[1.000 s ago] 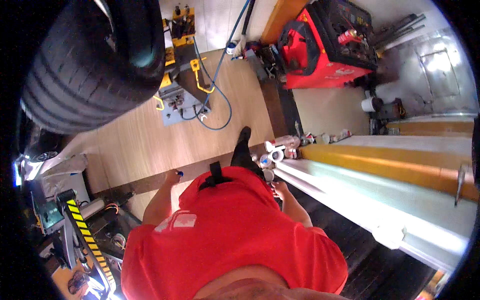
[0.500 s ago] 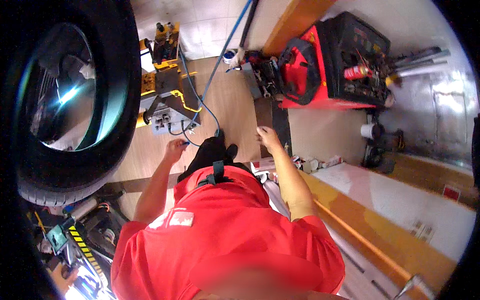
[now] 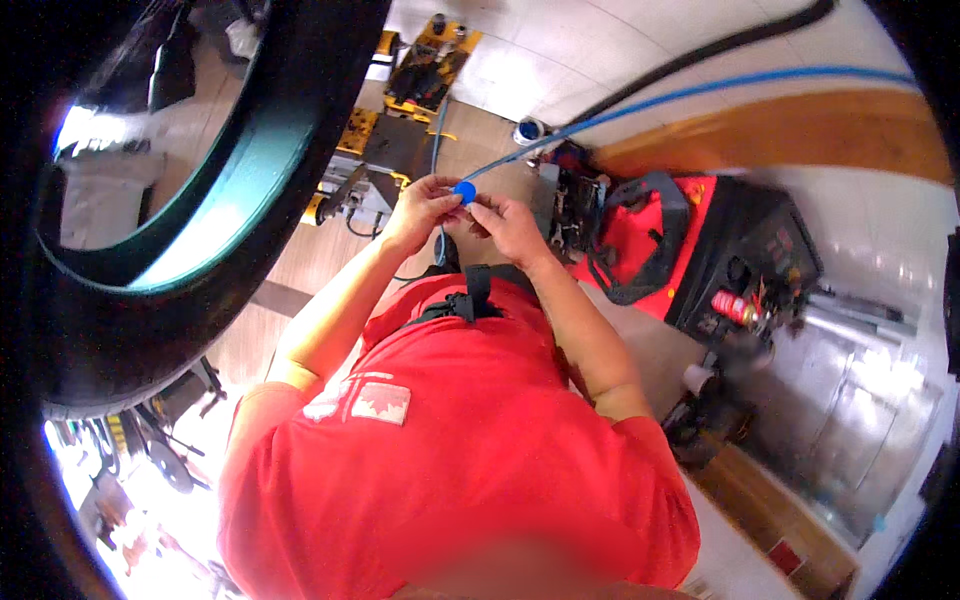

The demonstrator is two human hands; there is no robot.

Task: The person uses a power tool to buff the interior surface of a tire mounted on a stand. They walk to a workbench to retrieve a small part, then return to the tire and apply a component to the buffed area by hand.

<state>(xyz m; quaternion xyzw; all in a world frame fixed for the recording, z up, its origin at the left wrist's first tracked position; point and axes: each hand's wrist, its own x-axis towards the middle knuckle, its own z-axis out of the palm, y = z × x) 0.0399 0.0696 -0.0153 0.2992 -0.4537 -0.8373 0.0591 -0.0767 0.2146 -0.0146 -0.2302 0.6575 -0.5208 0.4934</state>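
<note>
In front of my body both hands are raised and brought together. My left hand (image 3: 422, 212) pinches a small round blue disc (image 3: 465, 191) between thumb and fingers. My right hand (image 3: 508, 228) meets it from the other side, its thumb and fingertips closed at the disc's lower right edge. Whether a separate small piece sits in the right fingers is hidden. Just beyond the disc runs a blue hose (image 3: 640, 108), slanting up to the right.
A big black tyre (image 3: 335, 130) on a green-tinted rim fills the left side. Beyond my hands stands a yellow and grey machine (image 3: 395, 140). To the right is a red and black tool cart (image 3: 690, 245) with a red spray can (image 3: 733, 306). An open toolbox (image 3: 575, 208) lies beside it.
My hands have come up and together from wide apart, meeting at the blue disc. The view has turned, shifting the cart, machine and tyre in the picture.
</note>
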